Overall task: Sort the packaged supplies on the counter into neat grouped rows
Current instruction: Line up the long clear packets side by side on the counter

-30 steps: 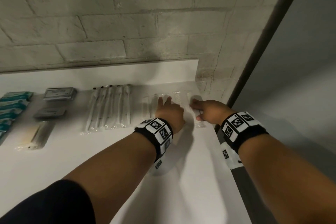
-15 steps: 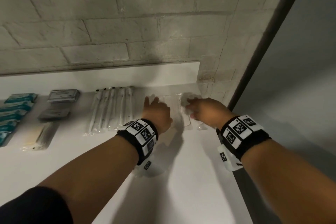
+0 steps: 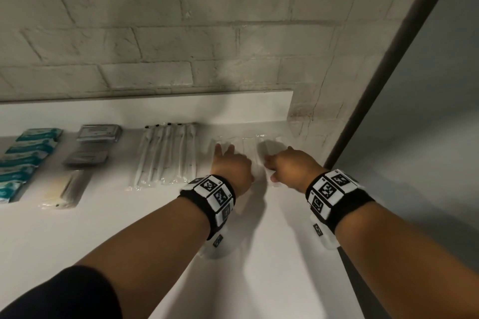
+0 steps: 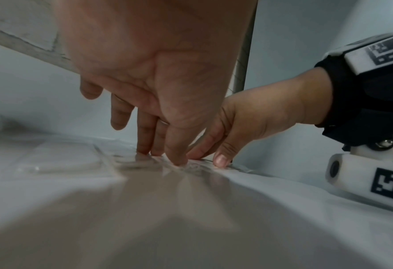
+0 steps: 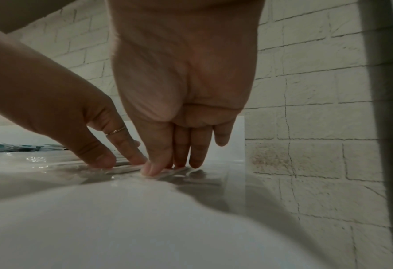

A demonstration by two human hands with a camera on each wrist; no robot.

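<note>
Several flat clear packets lie side by side at the right end of the white counter, close to the backsplash. My left hand has straight fingers, and their tips press down on the clear packets. My right hand is just to its right, thumb and fingertips resting on a packet's edge, flat against the counter. In the left wrist view the left hand and right hand nearly touch.
Left of the hands is a row of long white wrapped sticks. Further left are two grey boxes, a pale packet and several teal packets. A brick wall backs the counter. The counter's right edge drops off beside my right wrist.
My left hand slid left along the clear packets. My right hand raised a crumpled packet, moved it a little left and now holds it flat on the counter.
</note>
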